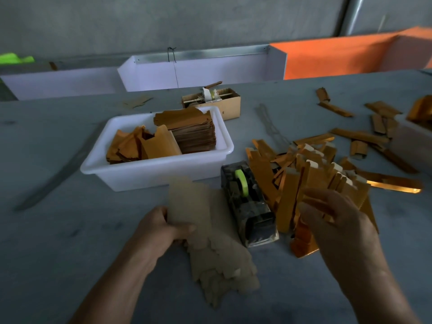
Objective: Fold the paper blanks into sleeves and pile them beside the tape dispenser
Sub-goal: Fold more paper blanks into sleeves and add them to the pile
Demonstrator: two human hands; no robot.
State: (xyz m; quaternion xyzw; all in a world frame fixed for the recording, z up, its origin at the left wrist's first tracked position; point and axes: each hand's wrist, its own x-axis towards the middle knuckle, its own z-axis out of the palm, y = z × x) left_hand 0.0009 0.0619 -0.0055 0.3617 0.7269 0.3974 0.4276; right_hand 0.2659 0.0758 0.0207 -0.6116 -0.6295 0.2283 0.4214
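left hand [161, 226] pinching blank [189, 206], dispenser [247, 204] adjacent

left hand [161, 224] gripping blank [189, 204], tape dispenser [247, 202]

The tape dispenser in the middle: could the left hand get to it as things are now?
Probably not straight away. The tape dispenser sits uncovered just right of the left hand, with nothing between them, but that hand grips a paper blank, so it would likely have to let go first.
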